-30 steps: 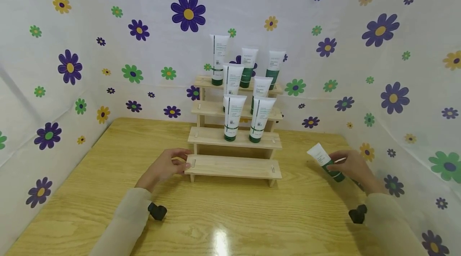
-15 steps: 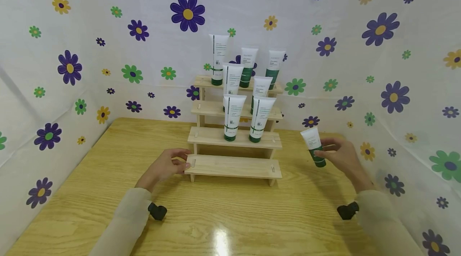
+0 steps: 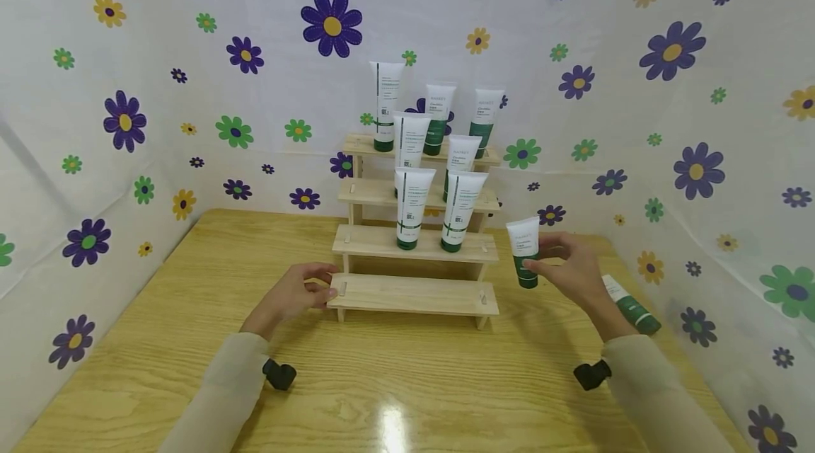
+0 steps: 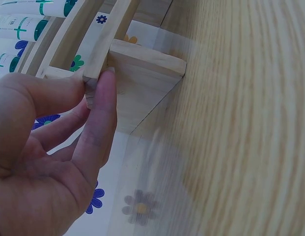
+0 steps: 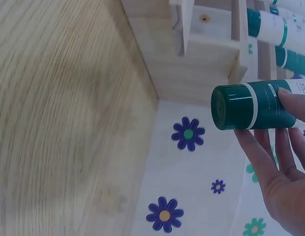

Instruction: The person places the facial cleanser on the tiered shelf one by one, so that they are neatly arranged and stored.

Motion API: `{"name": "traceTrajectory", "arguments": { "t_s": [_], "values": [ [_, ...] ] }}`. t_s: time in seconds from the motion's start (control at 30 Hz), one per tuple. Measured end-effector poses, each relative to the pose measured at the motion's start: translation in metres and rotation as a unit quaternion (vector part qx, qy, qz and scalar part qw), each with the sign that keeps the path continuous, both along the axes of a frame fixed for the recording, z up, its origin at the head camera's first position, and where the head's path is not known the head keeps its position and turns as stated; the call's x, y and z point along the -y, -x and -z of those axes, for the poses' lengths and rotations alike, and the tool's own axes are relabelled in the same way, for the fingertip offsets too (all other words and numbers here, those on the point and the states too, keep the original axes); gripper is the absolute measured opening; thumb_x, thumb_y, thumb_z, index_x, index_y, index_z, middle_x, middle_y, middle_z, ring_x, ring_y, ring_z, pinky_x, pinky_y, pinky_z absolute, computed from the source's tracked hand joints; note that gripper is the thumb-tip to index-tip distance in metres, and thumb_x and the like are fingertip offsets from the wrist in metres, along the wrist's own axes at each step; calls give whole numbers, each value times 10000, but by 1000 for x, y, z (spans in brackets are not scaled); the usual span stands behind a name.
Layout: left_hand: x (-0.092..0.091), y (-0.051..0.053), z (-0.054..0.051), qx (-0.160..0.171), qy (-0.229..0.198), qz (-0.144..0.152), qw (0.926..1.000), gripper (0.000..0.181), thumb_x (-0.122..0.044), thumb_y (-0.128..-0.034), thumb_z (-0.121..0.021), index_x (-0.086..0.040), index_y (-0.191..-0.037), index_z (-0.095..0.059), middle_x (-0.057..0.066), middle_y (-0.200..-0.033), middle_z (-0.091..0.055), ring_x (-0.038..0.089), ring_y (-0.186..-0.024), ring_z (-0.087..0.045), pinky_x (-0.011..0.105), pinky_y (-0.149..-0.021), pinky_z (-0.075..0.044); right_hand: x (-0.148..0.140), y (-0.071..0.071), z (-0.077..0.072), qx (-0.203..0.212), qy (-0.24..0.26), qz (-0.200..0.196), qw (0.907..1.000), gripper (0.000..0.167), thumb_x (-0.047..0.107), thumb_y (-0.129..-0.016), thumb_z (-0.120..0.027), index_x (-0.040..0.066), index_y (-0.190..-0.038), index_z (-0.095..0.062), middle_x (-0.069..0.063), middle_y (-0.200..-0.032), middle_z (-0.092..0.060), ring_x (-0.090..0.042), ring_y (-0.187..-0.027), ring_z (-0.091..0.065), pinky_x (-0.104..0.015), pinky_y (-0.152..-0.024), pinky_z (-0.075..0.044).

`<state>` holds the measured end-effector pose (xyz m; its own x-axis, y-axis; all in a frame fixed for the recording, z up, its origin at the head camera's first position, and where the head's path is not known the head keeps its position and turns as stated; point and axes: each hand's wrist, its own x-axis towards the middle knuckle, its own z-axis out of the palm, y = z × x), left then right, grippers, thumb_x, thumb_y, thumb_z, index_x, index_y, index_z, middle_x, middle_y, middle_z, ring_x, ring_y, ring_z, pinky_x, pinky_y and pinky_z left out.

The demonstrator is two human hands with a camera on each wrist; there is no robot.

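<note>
A wooden step rack (image 3: 414,294) stands on the table, with white-and-green squeeze tubes upright on its upper three steps. My left hand (image 3: 291,295) pinches the left end of the lowest step between thumb and fingers; the left wrist view shows the board end (image 4: 97,66) in that pinch. Right of the rack, my right hand (image 3: 569,270) holds a squeeze tube (image 3: 525,248) above the table, nearly upright with its green cap down. Seen from the right wrist, the thumb is on one side of this tube (image 5: 270,103) and the fingers on the other.
Another squeeze tube (image 3: 632,308) lies on the table (image 3: 356,382) beyond my right forearm, near the right-hand cloth. Flower-printed cloth (image 3: 267,106) encloses the back and sides. The lowest step bears no tubes. Two tubes stand on the third step, including one (image 3: 463,212) towards its right.
My right hand has carried its tube leftward and up towards the rack, turning it from tilted to nearly upright. The lying tube has come into view behind the forearm. My left hand stays put.
</note>
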<state>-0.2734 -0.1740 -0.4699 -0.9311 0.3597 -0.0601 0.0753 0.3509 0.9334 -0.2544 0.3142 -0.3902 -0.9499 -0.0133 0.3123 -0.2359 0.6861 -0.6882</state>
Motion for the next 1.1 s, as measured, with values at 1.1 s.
{"name": "traceTrajectory", "arguments": {
  "t_s": [1.1],
  "values": [
    [-2, -2, -1, 52, 79, -73, 9999, 509, -68, -999, -670, 17, -1473, -506, 269, -1322, -589, 193, -992, -709, 388, -832, -648, 86, -2, 11, 219, 891, -1121, 9895, 398, 31, -822, -851, -2, -1155, -637, -201, -1180, -683, -337, -1011, -716, -534, -947, -570]
  ]
}}
